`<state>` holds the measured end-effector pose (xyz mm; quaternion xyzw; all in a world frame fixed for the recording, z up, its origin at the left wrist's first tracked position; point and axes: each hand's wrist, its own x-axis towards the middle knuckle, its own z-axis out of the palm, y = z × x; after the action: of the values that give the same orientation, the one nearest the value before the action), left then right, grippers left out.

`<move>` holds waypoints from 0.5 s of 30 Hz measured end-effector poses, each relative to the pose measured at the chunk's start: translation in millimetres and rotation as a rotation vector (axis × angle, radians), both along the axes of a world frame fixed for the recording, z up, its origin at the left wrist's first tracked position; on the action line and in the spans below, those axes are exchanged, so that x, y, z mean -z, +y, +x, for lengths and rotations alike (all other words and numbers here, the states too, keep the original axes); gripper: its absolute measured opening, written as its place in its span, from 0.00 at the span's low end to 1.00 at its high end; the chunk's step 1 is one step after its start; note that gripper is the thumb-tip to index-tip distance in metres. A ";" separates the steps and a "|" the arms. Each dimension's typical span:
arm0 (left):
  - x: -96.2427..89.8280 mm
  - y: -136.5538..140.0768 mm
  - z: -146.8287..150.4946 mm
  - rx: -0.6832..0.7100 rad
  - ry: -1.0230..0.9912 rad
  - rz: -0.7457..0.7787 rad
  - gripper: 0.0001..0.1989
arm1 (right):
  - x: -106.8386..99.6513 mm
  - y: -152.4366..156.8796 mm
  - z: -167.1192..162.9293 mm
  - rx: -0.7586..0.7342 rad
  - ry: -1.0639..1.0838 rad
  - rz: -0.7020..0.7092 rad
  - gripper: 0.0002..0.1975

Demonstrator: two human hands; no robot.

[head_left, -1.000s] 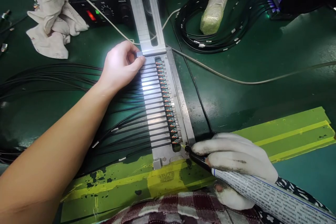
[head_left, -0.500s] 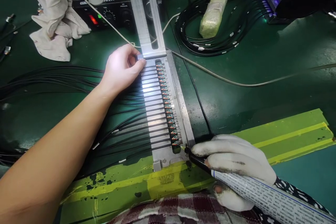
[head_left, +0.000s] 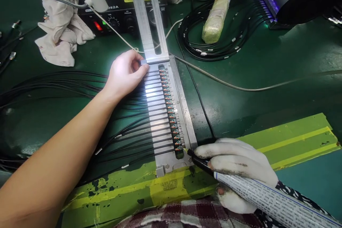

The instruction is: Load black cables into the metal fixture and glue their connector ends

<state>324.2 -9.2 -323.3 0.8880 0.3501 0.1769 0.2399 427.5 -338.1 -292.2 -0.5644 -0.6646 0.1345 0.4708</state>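
My bare left hand (head_left: pixel 124 73) pinches a small metal tab at the upper left corner of a long metal fixture (head_left: pixel 157 114). Black cables (head_left: pixel 61 76) run under and beside that hand into the fixture's slots. Their ends carry a column of small connectors (head_left: pixel 173 126) with green and orange parts, lying over a long cutout. In a white glove with worn fingertips, my right hand (head_left: pixel 240 162) grips a pen-shaped applicator (head_left: pixel 256 194) with a printed white barrel and black nose. Its thin yellowish tip is at the lowest connector; whether they touch I cannot tell.
Behind the fixture stands a black control box (head_left: pixel 120 14) with lit red and green lights. White cloths (head_left: pixel 61 39) lie to its left. A coil of black cable (head_left: pixel 187 39) and a wrapped block (head_left: pixel 213 30) sit back right. Yellow-green taped matting (head_left: pixel 291 140) runs along the front.
The whole view has shifted slightly, with the background lower in frame. The applicator's tip has moved slightly up relative to the lowest connector. Both hands keep their grips.
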 end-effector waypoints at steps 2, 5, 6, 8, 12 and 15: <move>1.7 0.8 -0.1 -0.004 -0.022 0.003 0.11 | 1.7 -1.2 0.0 -0.009 0.003 0.000 0.10; 4.1 3.1 -0.1 0.007 -0.044 -0.009 0.10 | 4.9 -2.2 0.2 -0.022 -0.002 -0.010 0.10; 4.6 3.9 -0.1 0.011 -0.047 -0.012 0.10 | 5.9 -2.5 0.0 -0.024 0.000 -0.009 0.10; 5.1 5.4 -0.4 0.015 -0.049 -0.011 0.11 | 7.4 -3.3 -1.1 -0.005 0.031 0.013 0.10; 6.3 5.8 -2.7 0.003 -0.003 -0.035 0.14 | 8.1 -4.7 -7.1 0.090 0.289 0.018 0.10; 8.2 5.7 -4.8 0.017 0.017 -0.005 0.15 | 8.6 1.8 -5.5 0.219 0.691 0.028 0.09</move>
<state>319.4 -3.5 -331.5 0.8919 0.3448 0.1665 0.2407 422.0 -336.3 -300.8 -0.5471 -0.4038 0.2569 0.6867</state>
